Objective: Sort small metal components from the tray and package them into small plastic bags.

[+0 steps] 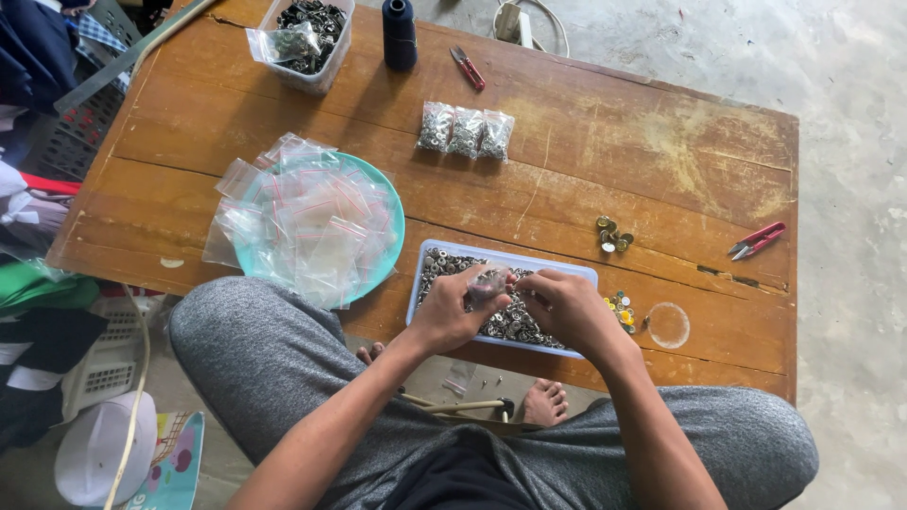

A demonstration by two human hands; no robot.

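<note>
Seen from the head camera, the left hand [452,314] and right hand [567,307] together pinch a small clear plastic bag [487,282] of metal fasteners above a shallow blue tray [576,274] heaped with dull silver hardware. The tray sits on a scuffed wooden table [614,142]; a teal plate [395,222] piled with empty zip bags lies just left.

Worn wooden table [586,142], metal buttons [515,321]
</note>
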